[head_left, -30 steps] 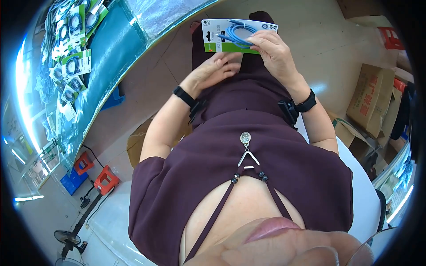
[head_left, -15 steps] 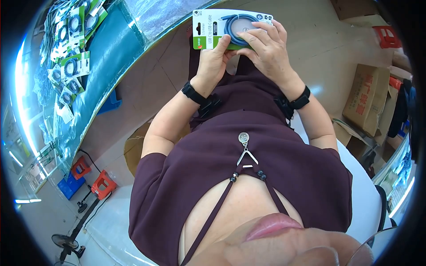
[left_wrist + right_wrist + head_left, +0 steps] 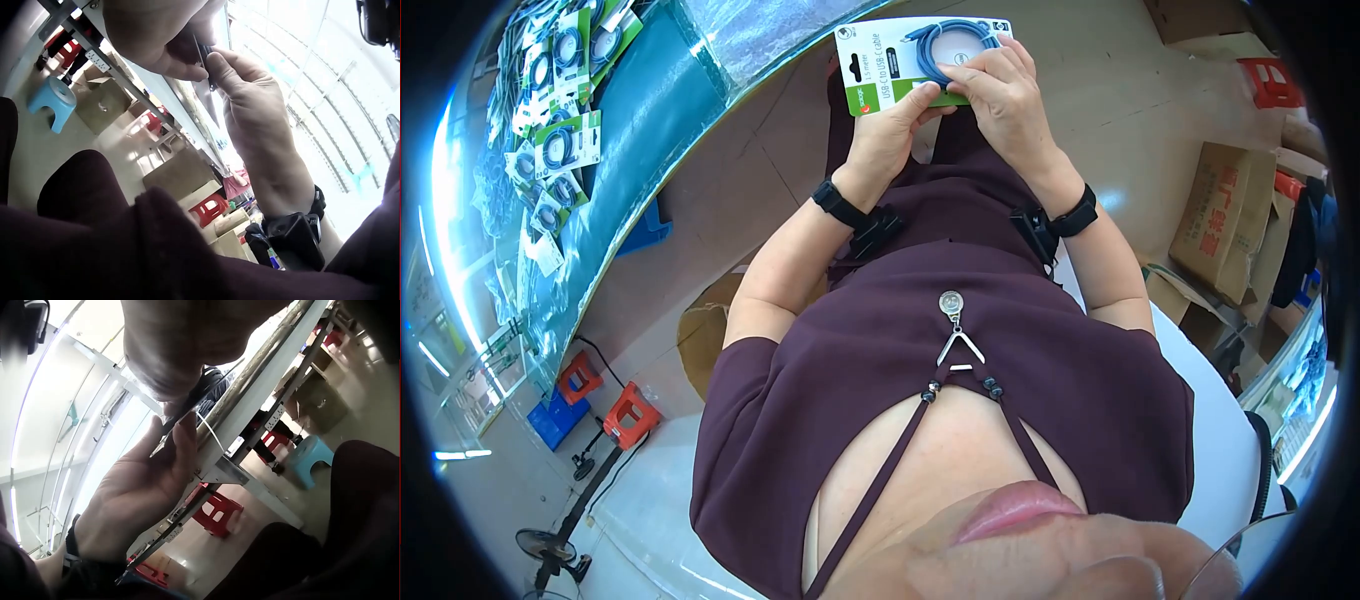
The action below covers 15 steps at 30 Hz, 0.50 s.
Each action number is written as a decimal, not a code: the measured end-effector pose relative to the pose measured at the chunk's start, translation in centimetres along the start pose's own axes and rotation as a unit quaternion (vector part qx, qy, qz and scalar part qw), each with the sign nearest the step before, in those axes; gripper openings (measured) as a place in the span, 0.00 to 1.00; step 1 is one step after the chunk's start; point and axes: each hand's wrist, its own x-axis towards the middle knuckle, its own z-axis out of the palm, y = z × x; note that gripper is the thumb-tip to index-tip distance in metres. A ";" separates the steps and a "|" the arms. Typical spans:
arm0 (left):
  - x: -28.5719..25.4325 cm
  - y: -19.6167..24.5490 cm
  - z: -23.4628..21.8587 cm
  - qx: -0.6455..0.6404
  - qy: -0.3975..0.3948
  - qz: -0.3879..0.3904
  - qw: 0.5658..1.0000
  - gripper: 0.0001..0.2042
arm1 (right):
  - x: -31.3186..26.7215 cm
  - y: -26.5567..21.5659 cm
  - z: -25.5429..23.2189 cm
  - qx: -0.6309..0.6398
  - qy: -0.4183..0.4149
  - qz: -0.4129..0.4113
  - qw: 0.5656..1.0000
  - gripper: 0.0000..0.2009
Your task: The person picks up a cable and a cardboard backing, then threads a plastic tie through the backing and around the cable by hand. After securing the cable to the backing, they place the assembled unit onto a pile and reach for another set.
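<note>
Hands both pinch white-and-green cardboard blister pack (image 3: 905, 62) holding coiled blue cable. Left hand (image 3: 887, 135) grips bottom edge, thumb on front. Right hand (image 3: 1000, 100) curls over right side.

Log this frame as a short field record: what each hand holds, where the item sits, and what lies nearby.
held item: USB cable package, white and green card with a coiled blue cable
left hand: pinches the card's lower edge, thumb on the front
right hand: fingers curled over the coil on the card's right part
position: held up in front of the lap, above the floor
table: to the person's left, teal top with more cable packages lying on it
floor right: cardboard boxes
floor left: red stools
</note>
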 end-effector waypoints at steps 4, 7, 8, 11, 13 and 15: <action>0.4 0.5 0.6 0.026 -0.003 0.027 0.999 0.14 | 0.3 0.1 0.2 0.024 0.006 0.010 1.000 0.12; 1.0 1.4 0.5 0.044 0.018 0.047 0.998 0.14 | 1.9 0.3 -0.3 0.033 0.005 -0.014 0.999 0.12; 1.3 1.7 0.5 0.044 0.014 0.049 0.998 0.14 | 2.4 0.5 -0.4 0.039 0.003 -0.023 0.999 0.12; 1.9 2.2 0.4 0.063 0.036 0.043 0.996 0.13 | 5.4 1.9 -1.0 0.028 0.047 0.005 0.998 0.11; 2.0 2.1 0.6 0.070 0.031 0.045 0.996 0.13 | 6.3 2.9 -0.7 0.025 0.068 0.022 0.997 0.11; 2.0 2.0 0.8 0.084 0.025 0.053 0.995 0.12 | 6.9 3.9 0.1 0.049 0.012 -0.005 0.999 0.13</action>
